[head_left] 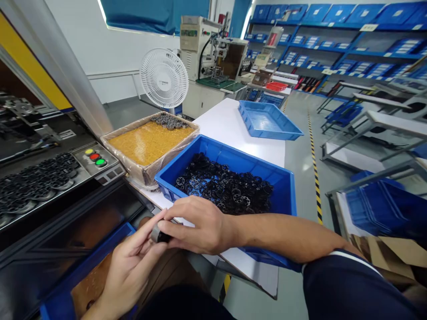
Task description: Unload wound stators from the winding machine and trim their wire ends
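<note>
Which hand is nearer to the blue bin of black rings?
Right. The right hand sits at the near wall of the blue bin; the left hand is below it, farther from the bin. Both pinch a small dark part.

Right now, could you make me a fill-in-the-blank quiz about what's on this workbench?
1. The left hand and right hand together pinch ____ small dark part.
2. The deep blue bin behind the hands holds a heap of ____ ring-shaped parts.
3. On the panel, the red button sits between the yellow button and the ____ one.
4. The fan beyond the cardboard box is ____ in colour.

Missing words: one; black; green; white.
</note>
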The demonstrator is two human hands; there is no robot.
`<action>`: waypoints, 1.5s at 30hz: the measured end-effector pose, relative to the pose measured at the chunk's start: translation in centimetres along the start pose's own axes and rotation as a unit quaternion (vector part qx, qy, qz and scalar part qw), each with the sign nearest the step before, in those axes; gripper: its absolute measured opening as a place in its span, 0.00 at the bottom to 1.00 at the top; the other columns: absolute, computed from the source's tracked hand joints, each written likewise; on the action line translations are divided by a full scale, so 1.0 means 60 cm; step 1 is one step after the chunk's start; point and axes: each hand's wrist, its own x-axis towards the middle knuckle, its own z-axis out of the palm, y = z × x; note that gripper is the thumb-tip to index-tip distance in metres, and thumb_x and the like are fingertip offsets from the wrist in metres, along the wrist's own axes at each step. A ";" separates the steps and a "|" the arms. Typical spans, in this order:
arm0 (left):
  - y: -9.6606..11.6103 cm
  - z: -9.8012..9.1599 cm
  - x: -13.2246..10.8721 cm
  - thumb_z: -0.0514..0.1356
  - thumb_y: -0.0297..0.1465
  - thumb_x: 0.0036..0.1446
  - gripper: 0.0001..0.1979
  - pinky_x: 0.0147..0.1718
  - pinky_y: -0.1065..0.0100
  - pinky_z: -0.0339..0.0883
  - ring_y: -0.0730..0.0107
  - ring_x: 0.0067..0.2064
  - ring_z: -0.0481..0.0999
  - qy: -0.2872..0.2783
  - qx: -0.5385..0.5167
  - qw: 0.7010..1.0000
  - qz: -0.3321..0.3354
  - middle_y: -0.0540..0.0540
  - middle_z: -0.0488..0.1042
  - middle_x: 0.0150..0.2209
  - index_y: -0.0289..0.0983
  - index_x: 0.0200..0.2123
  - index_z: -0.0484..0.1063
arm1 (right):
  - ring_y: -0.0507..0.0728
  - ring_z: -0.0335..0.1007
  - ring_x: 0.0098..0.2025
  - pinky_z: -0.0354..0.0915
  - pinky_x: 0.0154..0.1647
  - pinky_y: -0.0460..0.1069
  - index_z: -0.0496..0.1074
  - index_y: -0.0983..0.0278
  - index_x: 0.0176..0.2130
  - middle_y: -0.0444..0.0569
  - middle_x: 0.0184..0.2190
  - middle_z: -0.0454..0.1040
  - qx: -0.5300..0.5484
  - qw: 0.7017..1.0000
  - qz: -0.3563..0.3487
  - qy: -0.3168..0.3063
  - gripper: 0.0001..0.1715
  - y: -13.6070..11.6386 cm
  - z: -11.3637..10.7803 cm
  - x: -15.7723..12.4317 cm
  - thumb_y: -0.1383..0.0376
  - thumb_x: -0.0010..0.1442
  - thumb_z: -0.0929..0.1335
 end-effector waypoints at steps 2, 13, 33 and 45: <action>-0.007 0.001 -0.003 0.63 0.36 0.58 0.23 0.52 0.66 0.71 0.56 0.54 0.77 -0.023 0.010 1.000 -0.001 0.45 0.76 0.54 0.46 0.57 0.71 | 0.56 0.69 0.47 0.69 0.49 0.51 0.70 0.73 0.50 0.57 0.42 0.73 0.026 0.998 0.048 0.004 0.26 0.005 0.006 -0.005 0.56 0.60 0.71; -0.002 -0.016 0.032 0.66 0.38 0.53 0.19 0.44 0.71 0.74 0.65 0.41 0.80 0.026 0.082 0.996 -0.009 0.44 0.79 0.45 0.43 0.49 0.77 | 0.61 0.67 0.56 0.64 0.57 0.56 0.71 0.72 0.50 0.61 0.52 0.71 -0.162 0.834 0.425 -0.312 0.16 0.202 -0.044 -0.049 0.65 0.67 0.64; 0.020 -0.035 0.008 0.66 0.28 0.55 0.19 0.50 0.76 0.69 0.71 0.49 0.77 0.038 -0.057 0.996 0.063 0.46 0.78 0.49 0.43 0.51 0.75 | 0.57 0.73 0.44 0.68 0.49 0.52 0.75 0.71 0.44 0.57 0.41 0.76 -0.199 0.801 0.423 -0.374 0.13 0.198 -0.027 -0.036 0.72 0.62 0.64; 0.016 0.011 0.022 0.72 0.17 0.39 0.27 0.38 0.76 0.77 0.69 0.36 0.83 -0.051 -0.227 0.972 -0.028 0.48 0.83 0.37 0.43 0.43 0.79 | 0.54 0.70 0.40 0.70 0.41 0.51 0.73 0.67 0.41 0.53 0.36 0.72 0.208 0.953 0.220 -0.012 0.07 -0.011 -0.007 0.020 0.73 0.61 0.68</action>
